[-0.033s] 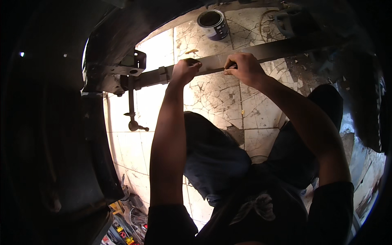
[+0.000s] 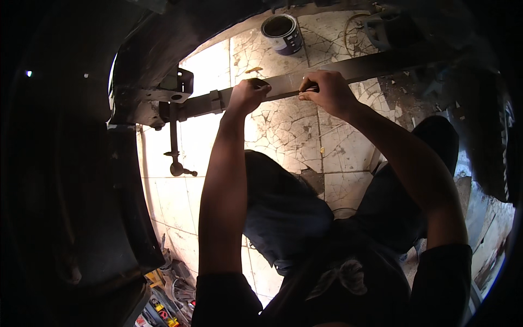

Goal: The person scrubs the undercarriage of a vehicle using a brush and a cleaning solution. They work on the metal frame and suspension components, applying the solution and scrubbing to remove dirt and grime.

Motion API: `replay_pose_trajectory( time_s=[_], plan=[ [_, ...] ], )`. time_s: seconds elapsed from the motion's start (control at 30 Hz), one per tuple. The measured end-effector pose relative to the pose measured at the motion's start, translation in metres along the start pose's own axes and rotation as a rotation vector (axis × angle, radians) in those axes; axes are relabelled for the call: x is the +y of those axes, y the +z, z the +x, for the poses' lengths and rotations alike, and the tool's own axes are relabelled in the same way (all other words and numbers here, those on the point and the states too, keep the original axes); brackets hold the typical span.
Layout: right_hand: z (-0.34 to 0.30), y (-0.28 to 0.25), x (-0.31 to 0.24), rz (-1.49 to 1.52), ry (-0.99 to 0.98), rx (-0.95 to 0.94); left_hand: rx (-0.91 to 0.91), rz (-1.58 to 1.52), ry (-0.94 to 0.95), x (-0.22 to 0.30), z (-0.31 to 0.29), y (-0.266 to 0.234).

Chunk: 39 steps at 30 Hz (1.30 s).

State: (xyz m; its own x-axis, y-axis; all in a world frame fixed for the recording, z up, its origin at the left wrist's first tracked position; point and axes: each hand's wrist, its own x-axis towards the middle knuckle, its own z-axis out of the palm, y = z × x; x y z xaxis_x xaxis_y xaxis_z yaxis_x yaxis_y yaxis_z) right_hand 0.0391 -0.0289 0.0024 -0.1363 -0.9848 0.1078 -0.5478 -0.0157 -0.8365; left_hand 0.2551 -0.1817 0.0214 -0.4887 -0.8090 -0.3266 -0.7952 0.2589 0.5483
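Note:
A dark flat metal beam [image 2: 286,83] of a vehicle's underside runs across in front of me, rising to the right. My left hand [image 2: 248,97] is closed at the beam, its fingers curled toward the thumb; what they hold, if anything, is hidden. Farther right along the same beam, my right hand [image 2: 329,91] is closed with thumb and forefinger pinched together. A dark bit shows within that pinch, too small to name. A stretch of bare beam lies between the two hands. Left of my left hand, a clamp-like band [image 2: 216,101] goes around the beam.
A bracket [image 2: 178,90] and a hanging rod with a ball joint [image 2: 176,168] are at the beam's left end. An open paint can [image 2: 281,34] stands beyond the beam on cracked tiles [image 2: 283,128]. Tools [image 2: 162,310] lie lower left. Dark bodywork [image 2: 71,180] encloses the left side.

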Motion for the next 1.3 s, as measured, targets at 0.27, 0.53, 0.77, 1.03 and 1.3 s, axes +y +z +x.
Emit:
replay_pose_trajectory(
  time_s=[0.27,0.53,0.77,1.03,1.3],
  plan=[
    [-0.048,-0.077,-0.039,0.428,0.286,0.056,0.112,-0.248,0.45,0.129,-0.087,0.03],
    [-0.075,-0.091,-0.043,0.807,0.456,-0.09,-0.053,-0.903,0.162,0.127,-0.112,0.061],
    [-0.086,-0.086,-0.044,0.437,0.302,-0.018,-0.199,-1.015,0.159,0.108,-0.111,0.085],
    [-0.077,-0.1,-0.032,0.206,0.253,0.158,-0.1,-0.614,0.333,0.127,-0.105,0.09],
    [-0.071,-0.111,-0.026,0.221,0.138,0.24,-0.127,-1.099,0.246,0.142,-0.096,0.093]
  ],
)
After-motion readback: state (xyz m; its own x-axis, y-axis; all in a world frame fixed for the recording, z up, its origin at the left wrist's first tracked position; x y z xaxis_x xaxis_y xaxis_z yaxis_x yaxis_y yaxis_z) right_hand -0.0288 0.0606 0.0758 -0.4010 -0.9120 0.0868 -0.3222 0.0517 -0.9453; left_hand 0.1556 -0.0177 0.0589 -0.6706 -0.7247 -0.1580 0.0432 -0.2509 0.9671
